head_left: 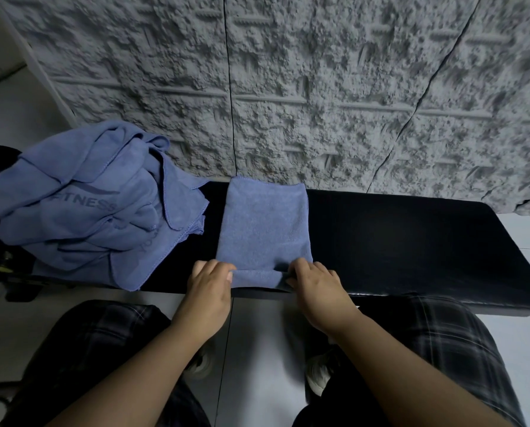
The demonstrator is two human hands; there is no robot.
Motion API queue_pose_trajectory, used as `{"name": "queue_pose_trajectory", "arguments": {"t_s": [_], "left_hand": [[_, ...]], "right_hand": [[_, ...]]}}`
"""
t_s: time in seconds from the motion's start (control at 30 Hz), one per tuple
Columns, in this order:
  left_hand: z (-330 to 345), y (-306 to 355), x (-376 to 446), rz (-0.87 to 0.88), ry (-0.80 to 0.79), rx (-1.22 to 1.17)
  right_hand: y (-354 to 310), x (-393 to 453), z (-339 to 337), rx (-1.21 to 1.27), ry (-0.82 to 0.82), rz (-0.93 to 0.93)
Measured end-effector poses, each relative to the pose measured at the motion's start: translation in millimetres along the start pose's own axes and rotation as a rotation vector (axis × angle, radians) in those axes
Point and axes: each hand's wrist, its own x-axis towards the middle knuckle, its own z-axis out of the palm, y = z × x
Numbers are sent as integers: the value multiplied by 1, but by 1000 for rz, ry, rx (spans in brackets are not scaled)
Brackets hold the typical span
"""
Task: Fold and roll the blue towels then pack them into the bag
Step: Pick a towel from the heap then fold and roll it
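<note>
Currently starting the roll: folded towel [263,223] lies flat on the black bench [411,241], left hand [209,283] and right hand [314,282] each pinching its near edge. Advice: roll tight, even pressure both ends, edges aligned. Unfolded towels [81,204] piled left.

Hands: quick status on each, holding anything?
Left hand: grips the near edge of the folded towel.
Right hand: grips the same edge.
</note>
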Motion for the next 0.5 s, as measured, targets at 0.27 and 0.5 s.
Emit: {"name": "queue_pose_trajectory", "arguments": {"t_s": [0.27, 0.5], "left_hand": [[-1, 6, 11, -2, 148, 169], [2, 14, 8, 249, 185, 243]], "right_hand": [[-6, 3, 6, -122, 120, 102], [-15, 1, 12, -186, 277, -85]]}}
